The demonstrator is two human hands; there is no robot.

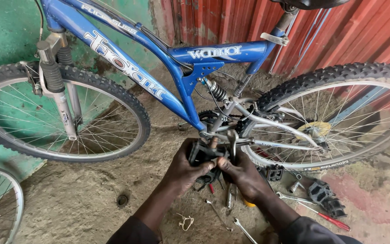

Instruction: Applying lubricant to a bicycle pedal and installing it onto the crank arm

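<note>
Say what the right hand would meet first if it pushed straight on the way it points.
The right hand points up and left; it already touches the black pedal, so that comes first. Beyond lies the blue frame, though depth is unclear.

Bare dirt ground [77, 199] open at left; wrenches [231, 217], loose pedals [326, 199] crowd right — rear wheel [339, 122] behind
</note>
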